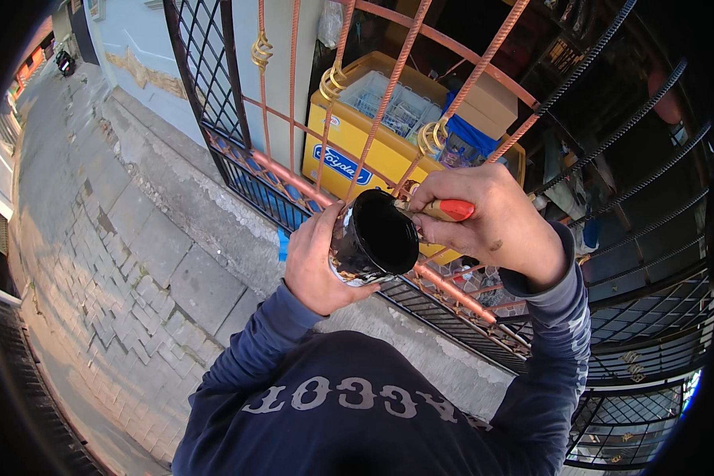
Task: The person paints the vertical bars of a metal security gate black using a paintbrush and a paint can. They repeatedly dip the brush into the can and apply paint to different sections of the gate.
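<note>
The gate point(420, 135) is part done, I judge: its right and lower bars look black, while the twisted bars and the rail at the middle are yet bare orange. One tin point(373, 238) of black paint, held before that rail, sits in the left hand point(316, 262), whose fingers wrap its side; one brush point(440, 210) with an orange handle is pinched tight in the right hand point(492, 226), bristles at the tin's rim

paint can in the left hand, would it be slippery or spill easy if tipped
The paint can looks smeared with black paint outside, so probably slick in the left hand. It is open and tilted; liquid paint inside could well spill. Likely rigid, as it keeps its round shape.
</note>
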Action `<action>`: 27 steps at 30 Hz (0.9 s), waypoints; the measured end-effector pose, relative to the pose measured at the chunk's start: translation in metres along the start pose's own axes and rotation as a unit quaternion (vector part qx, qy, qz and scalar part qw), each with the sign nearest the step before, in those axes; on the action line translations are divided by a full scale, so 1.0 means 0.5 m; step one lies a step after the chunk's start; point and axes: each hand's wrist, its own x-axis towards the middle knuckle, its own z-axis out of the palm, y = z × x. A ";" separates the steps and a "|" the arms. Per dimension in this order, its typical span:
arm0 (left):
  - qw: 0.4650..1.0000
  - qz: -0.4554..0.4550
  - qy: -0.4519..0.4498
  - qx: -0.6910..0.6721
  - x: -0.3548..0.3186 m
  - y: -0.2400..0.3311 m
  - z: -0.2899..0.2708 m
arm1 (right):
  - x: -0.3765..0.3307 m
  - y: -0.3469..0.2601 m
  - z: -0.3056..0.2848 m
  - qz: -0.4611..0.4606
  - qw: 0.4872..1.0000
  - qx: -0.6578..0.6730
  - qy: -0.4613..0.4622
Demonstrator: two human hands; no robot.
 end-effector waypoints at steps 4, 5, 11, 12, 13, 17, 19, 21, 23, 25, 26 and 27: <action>1.000 0.011 0.011 0.004 0.002 -0.003 -0.001 | 0.000 -0.002 -0.009 -0.020 0.999 0.008 -0.027; 1.000 0.010 0.012 -0.008 0.003 -0.004 -0.001 | 0.002 -0.001 -0.008 -0.033 0.998 0.019 -0.039; 1.000 0.012 0.015 -0.020 0.000 -0.002 -0.009 | 0.031 0.026 -0.031 -0.014 0.990 0.087 -0.113; 1.000 0.014 0.011 -0.017 0.000 -0.001 -0.011 | 0.032 0.027 -0.039 -0.009 0.988 0.094 -0.122; 1.000 0.016 0.006 -0.013 -0.001 -0.001 -0.012 | 0.031 0.025 -0.047 0.002 0.989 0.073 -0.130; 1.000 0.016 0.007 -0.005 -0.002 -0.002 -0.014 | 0.032 0.013 -0.053 -0.006 0.992 0.034 -0.118; 1.000 0.016 0.010 -0.012 -0.004 -0.003 -0.015 | 0.038 0.009 -0.042 -0.027 0.992 0.045 -0.110; 1.000 0.015 0.013 -0.015 -0.006 -0.003 -0.016 | 0.045 0.006 -0.029 -0.034 0.989 0.070 -0.123; 1.000 0.016 0.014 -0.010 -0.007 -0.004 -0.018 | 0.048 0.003 -0.033 -0.042 0.991 0.038 -0.120; 1.000 0.020 0.017 0.003 -0.009 -0.005 -0.022 | 0.046 -0.001 -0.050 -0.009 0.992 0.006 -0.122; 1.000 0.017 0.020 0.000 -0.009 -0.006 -0.024 | 0.042 -0.006 -0.058 -0.004 0.994 0.048 -0.100; 1.000 0.014 0.023 -0.002 -0.009 -0.007 -0.027 | 0.043 -0.008 -0.058 -0.011 0.993 0.052 -0.102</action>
